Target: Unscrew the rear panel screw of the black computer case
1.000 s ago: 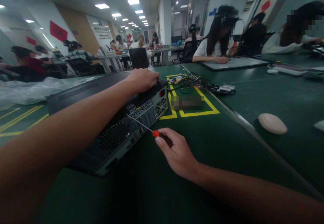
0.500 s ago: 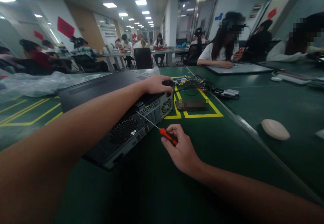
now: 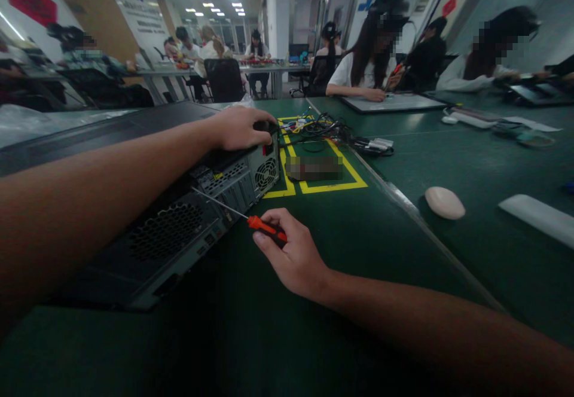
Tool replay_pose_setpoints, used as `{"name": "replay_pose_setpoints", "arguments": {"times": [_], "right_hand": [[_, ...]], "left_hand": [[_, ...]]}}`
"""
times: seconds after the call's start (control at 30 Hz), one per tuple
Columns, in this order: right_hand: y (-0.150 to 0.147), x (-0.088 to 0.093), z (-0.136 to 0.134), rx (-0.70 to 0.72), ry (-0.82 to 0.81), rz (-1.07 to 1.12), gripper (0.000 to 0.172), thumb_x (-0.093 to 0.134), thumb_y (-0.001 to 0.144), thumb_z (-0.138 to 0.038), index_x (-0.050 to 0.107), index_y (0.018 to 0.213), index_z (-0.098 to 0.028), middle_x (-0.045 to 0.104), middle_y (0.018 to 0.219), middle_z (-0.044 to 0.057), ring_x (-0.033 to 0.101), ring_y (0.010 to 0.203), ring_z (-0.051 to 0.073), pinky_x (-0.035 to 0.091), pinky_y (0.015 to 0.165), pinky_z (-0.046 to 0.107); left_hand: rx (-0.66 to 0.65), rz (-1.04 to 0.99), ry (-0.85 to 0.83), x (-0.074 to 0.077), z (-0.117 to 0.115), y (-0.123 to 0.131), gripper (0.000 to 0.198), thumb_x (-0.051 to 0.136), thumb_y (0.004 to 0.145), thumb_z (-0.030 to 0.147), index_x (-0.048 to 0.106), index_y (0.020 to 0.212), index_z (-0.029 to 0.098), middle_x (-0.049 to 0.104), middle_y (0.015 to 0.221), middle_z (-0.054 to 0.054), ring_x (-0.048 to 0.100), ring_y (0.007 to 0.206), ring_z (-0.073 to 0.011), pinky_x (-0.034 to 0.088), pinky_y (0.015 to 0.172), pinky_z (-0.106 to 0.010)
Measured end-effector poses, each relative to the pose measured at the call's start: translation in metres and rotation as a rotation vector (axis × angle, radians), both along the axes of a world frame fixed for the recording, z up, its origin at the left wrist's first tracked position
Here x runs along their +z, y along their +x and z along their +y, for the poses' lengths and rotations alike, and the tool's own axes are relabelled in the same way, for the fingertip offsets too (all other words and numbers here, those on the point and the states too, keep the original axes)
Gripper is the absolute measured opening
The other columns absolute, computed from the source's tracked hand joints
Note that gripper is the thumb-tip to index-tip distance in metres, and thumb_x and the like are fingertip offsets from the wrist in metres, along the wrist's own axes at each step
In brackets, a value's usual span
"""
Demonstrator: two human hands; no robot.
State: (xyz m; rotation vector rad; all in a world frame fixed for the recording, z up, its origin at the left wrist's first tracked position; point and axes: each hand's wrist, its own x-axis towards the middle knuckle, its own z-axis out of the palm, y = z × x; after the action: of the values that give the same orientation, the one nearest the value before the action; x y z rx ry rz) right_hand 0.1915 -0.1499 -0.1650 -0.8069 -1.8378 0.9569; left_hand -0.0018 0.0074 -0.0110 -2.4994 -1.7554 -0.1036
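Note:
A black desktop computer case (image 3: 147, 229) lies on its side on the green table (image 3: 368, 247), its rear panel with fan grille facing me. My left hand (image 3: 240, 128) rests on the case's top rear corner, fingers curled over the edge. My right hand (image 3: 293, 253) is closed around the handle of a red-and-black screwdriver (image 3: 264, 228). The thin metal shaft points left, with its tip against the rear panel near the card slots.
Yellow tape (image 3: 332, 185) marks a box behind the case, with a tangle of cables (image 3: 323, 128) beyond. A pale oval object (image 3: 445, 202) and a white bar (image 3: 536, 216) lie to the right. Several people sit at the tables behind and to the right.
The view has shifted, so the case and both hands sit lower and further left in the frame. The screwdriver stays against the rear panel, and my left hand stays on the case corner.

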Motion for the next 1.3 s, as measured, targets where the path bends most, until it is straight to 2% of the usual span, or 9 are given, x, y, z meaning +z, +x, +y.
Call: {"name": "replay_pose_setpoints", "arguments": {"times": [0.33, 0.47, 0.6, 0.77, 0.97, 1.1, 1.3], "right_hand": [[0.0, 0.001, 0.001, 0.011, 0.003, 0.034, 0.013, 0.065, 0.105, -0.034, 0.069, 0.112, -0.023, 0.073, 0.105, 0.004, 0.066, 0.091, 0.022, 0.054, 0.088, 0.038], [0.0, 0.002, 0.001, 0.02, 0.003, 0.046, 0.012, 0.064, 0.105, -0.033, 0.067, 0.11, -0.023, 0.073, 0.104, 0.004, 0.067, 0.092, 0.022, 0.054, 0.09, 0.038], [-0.001, 0.004, -0.001, 0.017, -0.007, 0.046, 0.011, 0.063, 0.104, -0.032, 0.066, 0.11, -0.023, 0.072, 0.102, 0.004, 0.067, 0.091, 0.021, 0.054, 0.089, 0.038], [-0.001, 0.004, 0.0, 0.002, -0.023, 0.04, 0.014, 0.068, 0.099, -0.029, 0.062, 0.111, -0.025, 0.071, 0.1, 0.002, 0.067, 0.087, 0.021, 0.055, 0.083, 0.036], [0.001, 0.005, 0.003, 0.017, -0.026, 0.026, 0.01, 0.067, 0.101, -0.03, 0.061, 0.107, -0.025, 0.071, 0.099, 0.002, 0.067, 0.085, 0.02, 0.055, 0.081, 0.036], [0.002, 0.005, 0.001, 0.032, -0.023, 0.021, 0.011, 0.067, 0.101, -0.031, 0.061, 0.108, -0.025, 0.07, 0.096, 0.002, 0.065, 0.081, 0.02, 0.054, 0.08, 0.036], [0.002, 0.005, -0.001, 0.04, -0.024, 0.019, 0.012, 0.066, 0.101, -0.033, 0.061, 0.109, -0.025, 0.069, 0.093, 0.001, 0.062, 0.076, 0.019, 0.053, 0.078, 0.036]], "left_hand": [[0.013, 0.056, 0.028, 0.002, 0.003, 0.002, 0.069, 0.057, 0.095, 0.055, 0.067, 0.158, 0.028, 0.074, 0.14, -0.009, 0.067, 0.131, -0.036, 0.047, 0.114, -0.045], [-0.007, 0.02, 0.026, 0.003, 0.005, 0.005, 0.067, 0.058, 0.093, 0.052, 0.071, 0.152, 0.022, 0.076, 0.136, -0.011, 0.069, 0.127, -0.0346, 0.049, 0.113, -0.045], [-0.055, -0.049, -0.015, -0.001, 0.013, 0.003, 0.07, 0.057, 0.089, 0.047, 0.068, 0.151, 0.016, 0.073, 0.143, -0.014, 0.067, 0.129, -0.0319, 0.05, 0.113, -0.042], [-0.11, -0.055, -0.106, -0.005, 0.019, -0.001, 0.075, 0.054, 0.089, 0.047, 0.061, 0.159, 0.021, 0.067, 0.155, -0.011, 0.061, 0.142, -0.0291, 0.047, 0.118, -0.037], [-0.103, -0.16, -0.1, -0.008, 0.023, 0.001, 0.074, 0.057, 0.085, 0.049, 0.069, 0.149, 0.014, 0.074, 0.139, -0.014, 0.069, 0.125, -0.0295, 0.052, 0.109, -0.037], [-0.092, -0.212, -0.105, -0.009, 0.024, 0.004, 0.068, 0.059, 0.085, 0.045, 0.072, 0.146, 0.017, 0.078, 0.13, -0.012, 0.071, 0.121, -0.0294, 0.054, 0.107, -0.04], [-0.125, -0.196, -0.112, -0.007, 0.022, 0.004, 0.065, 0.057, 0.087, 0.044, 0.074, 0.144, 0.017, 0.078, 0.131, -0.013, 0.071, 0.122, -0.0282, 0.055, 0.106, -0.04]]}}
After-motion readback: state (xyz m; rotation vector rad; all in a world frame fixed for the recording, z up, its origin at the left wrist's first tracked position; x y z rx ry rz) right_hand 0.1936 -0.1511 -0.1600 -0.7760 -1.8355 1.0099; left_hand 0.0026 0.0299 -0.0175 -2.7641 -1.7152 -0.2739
